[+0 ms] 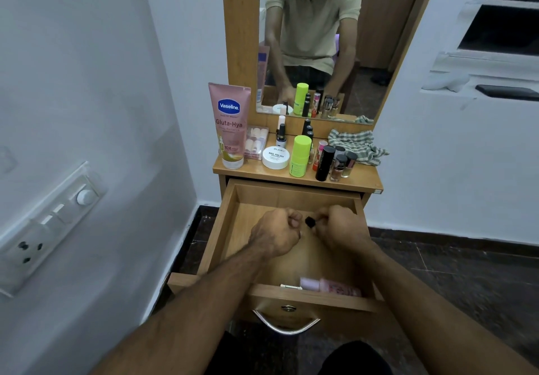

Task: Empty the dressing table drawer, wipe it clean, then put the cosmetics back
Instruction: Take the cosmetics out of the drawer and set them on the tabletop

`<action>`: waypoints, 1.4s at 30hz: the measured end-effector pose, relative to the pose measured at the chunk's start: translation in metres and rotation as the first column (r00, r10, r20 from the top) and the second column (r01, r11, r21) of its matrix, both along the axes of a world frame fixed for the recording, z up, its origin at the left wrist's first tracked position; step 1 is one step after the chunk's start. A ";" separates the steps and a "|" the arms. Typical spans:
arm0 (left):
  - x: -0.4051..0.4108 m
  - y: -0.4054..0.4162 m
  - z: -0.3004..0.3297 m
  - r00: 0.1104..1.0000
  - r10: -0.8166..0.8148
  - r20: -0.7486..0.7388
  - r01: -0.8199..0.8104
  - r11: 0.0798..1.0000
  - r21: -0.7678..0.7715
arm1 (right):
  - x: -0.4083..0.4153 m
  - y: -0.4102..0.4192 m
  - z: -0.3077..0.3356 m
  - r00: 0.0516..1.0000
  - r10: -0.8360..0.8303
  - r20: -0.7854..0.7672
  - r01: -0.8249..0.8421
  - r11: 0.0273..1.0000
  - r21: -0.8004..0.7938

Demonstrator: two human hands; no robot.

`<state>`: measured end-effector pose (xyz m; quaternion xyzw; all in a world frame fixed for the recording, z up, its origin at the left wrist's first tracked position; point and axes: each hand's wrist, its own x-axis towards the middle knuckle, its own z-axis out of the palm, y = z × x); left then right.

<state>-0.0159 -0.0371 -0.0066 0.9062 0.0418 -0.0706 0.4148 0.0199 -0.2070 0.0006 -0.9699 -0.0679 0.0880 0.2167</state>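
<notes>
Inside the open drawer (221, 229), a small black-capped bottle (310, 221) is pinched by the right hand (341, 229) and the left hand (277, 234) is closed beside it, presumably for removal toward the cosmetics (300, 156) at 12 o'clock.

Wood, plastic, cloth and one metal pull, from where I watch.

I see the drawer (224, 229) in smooth, satin light wood, with a polished metal handle (285, 326) at six o'clock. At twelve, a glossy pink plastic tube (230, 123), a matt white plastic jar (275, 157) and a crumpled woven checked cloth (357, 145).
</notes>
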 end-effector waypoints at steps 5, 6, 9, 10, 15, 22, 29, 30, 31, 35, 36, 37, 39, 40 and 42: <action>-0.002 0.002 0.008 0.999 0.004 0.053 0.001 0.996 -0.091 | -0.006 0.010 0.026 0.997 -0.004 -0.083 0.047 0.853 0.519; -0.002 0.003 0.010 0.997 0.025 0.075 -0.017 0.995 -0.097 | -0.007 0.012 0.030 0.998 0.003 -0.069 0.035 0.843 0.537; -0.002 0.006 0.016 0.987 0.079 0.141 -0.065 0.993 -0.102 | -0.009 0.011 0.038 0.997 0.034 -0.064 0.013 0.791 0.612; -0.002 0.006 0.018 0.984 0.080 0.157 -0.064 0.993 -0.102 | -0.010 0.009 0.040 0.997 0.048 -0.066 0.004 0.780 0.626; -0.005 -0.009 0.027 0.976 0.066 0.209 -0.042 0.992 -0.117 | -0.010 -0.008 0.048 0.998 -0.016 0.058 -0.023 0.790 0.613; -0.010 -0.032 0.013 0.994 -0.089 0.069 0.092 0.994 -0.050 | 0.011 -0.046 0.050 0.878 -0.399 0.263 0.197 0.804 0.562; -0.010 -0.032 0.006 0.995 -0.100 0.020 0.101 0.994 -0.039 | 0.026 -0.041 0.043 0.863 -0.395 0.315 0.173 0.817 0.550; -0.010 -0.031 0.006 0.995 -0.100 0.015 0.100 0.994 -0.041 | 0.027 -0.040 0.042 0.858 -0.396 0.328 0.170 0.821 0.545; -0.009 -0.030 0.006 0.995 -0.098 0.011 0.099 0.994 -0.044 | 0.027 -0.038 0.041 0.852 -0.399 0.340 0.171 0.824 0.539; -0.009 -0.025 0.004 0.992 -0.120 -0.023 0.120 0.993 -0.024 | 0.027 -0.036 0.040 0.840 -0.406 0.361 0.177 0.832 0.526; -0.010 -0.025 0.003 0.988 -0.147 -0.049 0.146 0.989 -0.017 | 0.026 -0.036 0.040 0.839 -0.410 0.359 0.179 0.829 0.529; -0.010 -0.025 0.002 0.980 -0.182 -0.080 0.182 0.983 -0.013 | 0.026 -0.035 0.040 0.838 -0.415 0.354 0.182 0.824 0.537; -0.012 -0.025 0.002 0.959 -0.249 -0.138 0.250 0.968 -0.010 | 0.024 -0.035 0.040 0.838 -0.427 0.340 0.185 0.808 0.560; -0.012 -0.025 0.002 0.950 -0.269 -0.157 0.271 0.963 -0.009 | 0.024 -0.035 0.039 0.837 -0.434 0.332 0.186 0.798 0.573; -0.012 -0.023 0.002 0.936 -0.292 -0.197 0.294 0.956 -0.023 | 0.023 -0.034 0.038 0.833 -0.450 0.320 0.192 0.779 0.596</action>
